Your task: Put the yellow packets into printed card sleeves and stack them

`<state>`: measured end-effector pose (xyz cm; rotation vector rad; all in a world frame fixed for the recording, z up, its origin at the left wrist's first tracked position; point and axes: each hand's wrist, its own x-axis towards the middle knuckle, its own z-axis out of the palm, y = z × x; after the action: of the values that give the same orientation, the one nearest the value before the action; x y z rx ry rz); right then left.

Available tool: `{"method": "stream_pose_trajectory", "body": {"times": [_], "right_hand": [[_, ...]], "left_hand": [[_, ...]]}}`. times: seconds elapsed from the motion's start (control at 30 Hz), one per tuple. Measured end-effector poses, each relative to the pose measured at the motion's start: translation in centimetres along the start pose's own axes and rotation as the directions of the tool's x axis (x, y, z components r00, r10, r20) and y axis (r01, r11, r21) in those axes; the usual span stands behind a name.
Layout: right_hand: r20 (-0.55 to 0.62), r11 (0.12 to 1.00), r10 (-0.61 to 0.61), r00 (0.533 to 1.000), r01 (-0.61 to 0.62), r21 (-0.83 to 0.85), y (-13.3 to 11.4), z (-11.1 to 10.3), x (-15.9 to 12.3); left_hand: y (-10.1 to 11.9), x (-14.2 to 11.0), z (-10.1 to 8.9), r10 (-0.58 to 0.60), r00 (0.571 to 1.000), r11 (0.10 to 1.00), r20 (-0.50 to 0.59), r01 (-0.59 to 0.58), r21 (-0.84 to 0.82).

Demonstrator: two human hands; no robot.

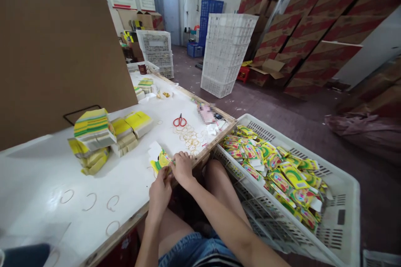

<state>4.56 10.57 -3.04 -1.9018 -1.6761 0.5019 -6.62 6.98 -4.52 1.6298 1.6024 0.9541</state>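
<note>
Near the table's front edge, my left hand [161, 190] is closed on the lower end of a small yellow and green printed carton [160, 159]. The carton has a white flap standing open at its far end. Close beside it, my right hand [183, 168] has its fingers bent at the carton's right side, pressed against it. Both sets of fingertips nearly meet, and the thumbs are partly hidden. Beyond my right hand lie many loose rubber bands [189, 137] and a pair of red-handled scissors [180, 121].
Stacks of flat yellow cartons [94, 127] stand on the white table [131, 179] to the left, before a large cardboard sheet [62, 50]. At my right, a white plastic crate [347, 200] holds many yellow cartons. Stacked white crates [227, 54] and brown boxes [313, 21] stand behind.
</note>
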Motion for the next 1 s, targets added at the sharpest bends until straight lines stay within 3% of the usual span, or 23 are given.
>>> {"method": "stream_pose_trajectory", "body": {"times": [0.2,0.3,0.37,0.4,0.5,0.6,0.67,0.8,1.0], "right_hand": [[-0.039,0.966,0.055,0.998,-0.043,0.257,0.5,-0.2,0.1],[-0.065,0.89,0.083,0.994,-0.044,0.454,1.4,-1.1,-0.7],[-0.055,0.823,0.078,0.995,-0.033,0.567,2.2,-2.1,-1.8],[-0.046,0.795,0.067,0.997,-0.026,0.606,2.6,-2.6,-2.5],[0.009,0.637,0.048,0.999,-0.038,0.77,3.4,-3.9,-4.6],[0.105,0.364,0.059,0.993,-0.12,0.924,3.7,-4.8,-6.1],[0.14,0.275,0.08,0.987,-0.157,0.948,3.7,-5.3,-6.5],[0.143,0.272,0.113,0.983,-0.169,0.947,3.9,-6.1,-7.0],[0.126,0.353,0.066,0.99,-0.141,0.925,3.8,-6.9,-7.9]], "left_hand": [[0.1,-0.3,-0.2,0.022,0.999,0.994,-0.043,-0.026,-0.106],[0.7,-0.9,-1.0,-0.005,0.967,0.958,-0.255,-0.068,-0.28],[1.3,-1.2,-1.5,-0.067,0.949,0.884,-0.308,-0.086,-0.459],[1.7,-1.3,-1.8,-0.086,0.963,0.833,-0.257,-0.071,-0.548],[3.0,-1.6,-2.1,-0.028,0.997,0.689,0.072,0.071,-0.721],[4.4,-2.0,-1.8,0.096,0.958,0.612,0.271,0.158,-0.775],[5.1,-2.3,-1.4,0.149,0.94,0.593,0.307,0.164,-0.789],[5.6,-2.8,-0.6,0.142,0.947,0.582,0.289,0.157,-0.798],[5.3,-2.8,0.4,0.03,0.98,0.591,0.197,0.141,-0.794]]}}
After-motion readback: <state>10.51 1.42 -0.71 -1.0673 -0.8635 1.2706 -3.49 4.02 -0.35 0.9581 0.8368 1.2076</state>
